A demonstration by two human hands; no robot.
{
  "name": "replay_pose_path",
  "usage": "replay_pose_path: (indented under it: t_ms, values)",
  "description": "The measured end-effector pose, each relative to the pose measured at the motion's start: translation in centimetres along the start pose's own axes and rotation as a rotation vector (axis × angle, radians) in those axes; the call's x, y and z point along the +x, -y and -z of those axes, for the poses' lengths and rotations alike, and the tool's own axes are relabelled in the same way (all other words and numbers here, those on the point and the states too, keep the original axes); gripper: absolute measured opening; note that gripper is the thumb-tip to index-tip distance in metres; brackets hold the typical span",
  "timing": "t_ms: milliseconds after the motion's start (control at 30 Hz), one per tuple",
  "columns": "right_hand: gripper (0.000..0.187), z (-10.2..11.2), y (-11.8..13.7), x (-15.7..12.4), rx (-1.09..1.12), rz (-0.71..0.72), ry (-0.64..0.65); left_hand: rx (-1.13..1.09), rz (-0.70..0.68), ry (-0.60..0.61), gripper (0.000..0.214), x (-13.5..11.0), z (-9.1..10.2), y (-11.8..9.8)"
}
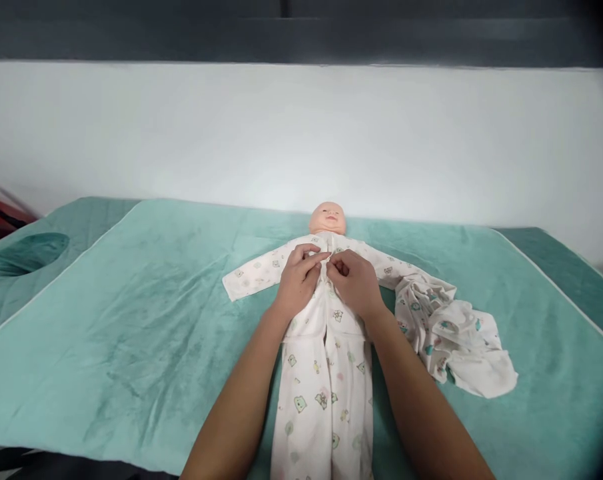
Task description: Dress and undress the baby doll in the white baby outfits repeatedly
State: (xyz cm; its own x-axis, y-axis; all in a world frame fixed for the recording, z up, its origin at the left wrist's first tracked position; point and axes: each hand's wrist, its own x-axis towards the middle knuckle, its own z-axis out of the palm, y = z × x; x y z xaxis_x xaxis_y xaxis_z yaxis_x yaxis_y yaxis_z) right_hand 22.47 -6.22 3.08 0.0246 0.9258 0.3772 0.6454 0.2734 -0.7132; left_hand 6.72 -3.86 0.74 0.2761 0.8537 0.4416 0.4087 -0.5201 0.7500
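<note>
A baby doll (328, 217) lies on its back on a teal towel (146, 313), dressed in a white printed sleepsuit (324, 373) with its sleeves spread out. My left hand (298, 279) and my right hand (355, 280) rest on the doll's chest. Both pinch the front opening of the sleepsuit, fingertips nearly touching at the middle. What sits between the fingers is too small to make out beyond the cloth.
A crumpled white printed garment (451, 337) lies on the towel by the doll's arm at the right. The towel covers a darker teal table (556, 267) with a face hole (26, 253) at the left. A white wall stands behind.
</note>
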Motion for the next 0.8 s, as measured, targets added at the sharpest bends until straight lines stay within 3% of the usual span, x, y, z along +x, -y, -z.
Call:
replay_pose_path:
  t_ms: [200,433,633,800]
  values:
    - [0.013,0.5,-1.3,0.7,0.205,-0.076,0.052,0.065,-0.033,-0.009,0.034,0.1,-0.2,-0.2]
    - [0.014,0.1,-1.5,0.8,0.214,-0.145,-0.037,0.069,-0.029,0.031,0.035,0.3,-0.1,-0.1]
    - [0.016,0.0,-1.6,0.8,0.264,-0.149,-0.013,0.099,-0.033,0.080,0.043,0.4,-0.1,-0.3]
    - [0.016,-0.3,-1.6,0.8,0.295,-0.213,-0.088,0.046,-0.010,0.030,0.040,0.3,-0.1,-0.5]
